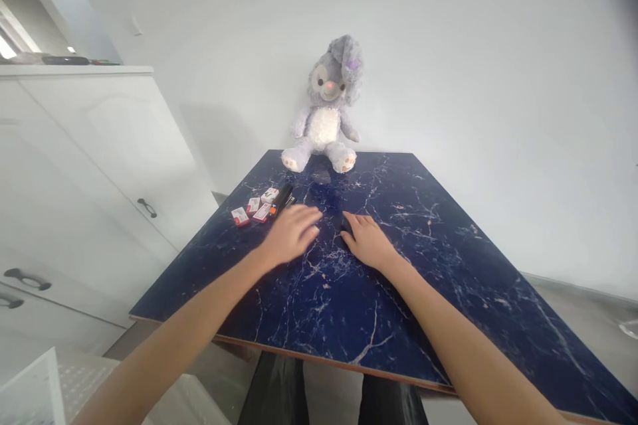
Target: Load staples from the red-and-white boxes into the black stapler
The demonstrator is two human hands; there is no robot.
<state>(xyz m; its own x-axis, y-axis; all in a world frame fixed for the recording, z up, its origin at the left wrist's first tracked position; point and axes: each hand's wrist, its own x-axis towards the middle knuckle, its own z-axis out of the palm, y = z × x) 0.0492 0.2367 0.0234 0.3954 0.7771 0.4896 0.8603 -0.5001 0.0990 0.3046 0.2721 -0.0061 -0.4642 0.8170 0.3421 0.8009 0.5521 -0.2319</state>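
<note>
My left hand (293, 232) is over the middle of the blue marbled table (339, 292), its fingers stretched out and the thumb apart, with nothing seen in it. Just beyond it lies a long black thing that looks like a stapler (284, 197), partly hidden by the hand. An orange piece (273, 210) shows at its near end. Several small red-and-white boxes (240, 216) lie to its left. To the right, my right hand (367, 240) rests low at the tabletop with thumb and fingers apart. The dark patch between them may be shadow; I cannot tell.
A grey plush rabbit (326, 103) sits at the table's far edge against the white wall (473, 66). White cabinets (90, 166) with dark handles stand on the left. A white perforated object (82, 378) is at the lower left. My legs (276, 388) are under the near edge.
</note>
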